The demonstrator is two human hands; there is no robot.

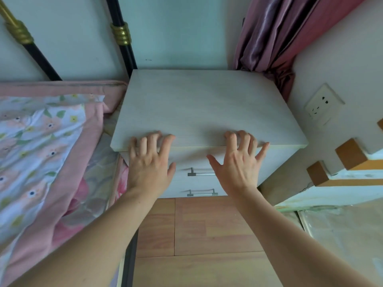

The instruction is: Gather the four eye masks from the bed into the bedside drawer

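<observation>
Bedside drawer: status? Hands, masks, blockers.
Left hand and right hand open, empty, fingers at nightstand top's front edge. Both drawers shut, upper handle untouched. No eye masks visible. Nothing blocking.

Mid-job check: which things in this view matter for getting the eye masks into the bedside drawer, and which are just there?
Belongs to the job:
- bedside cabinet
- upper drawer handle
- lower drawer handle
- left hand and right hand, spread against the cabinet front
- bed; no eye masks visible on it

Just there:
- curtain
- wall socket
- bed frame posts
</observation>
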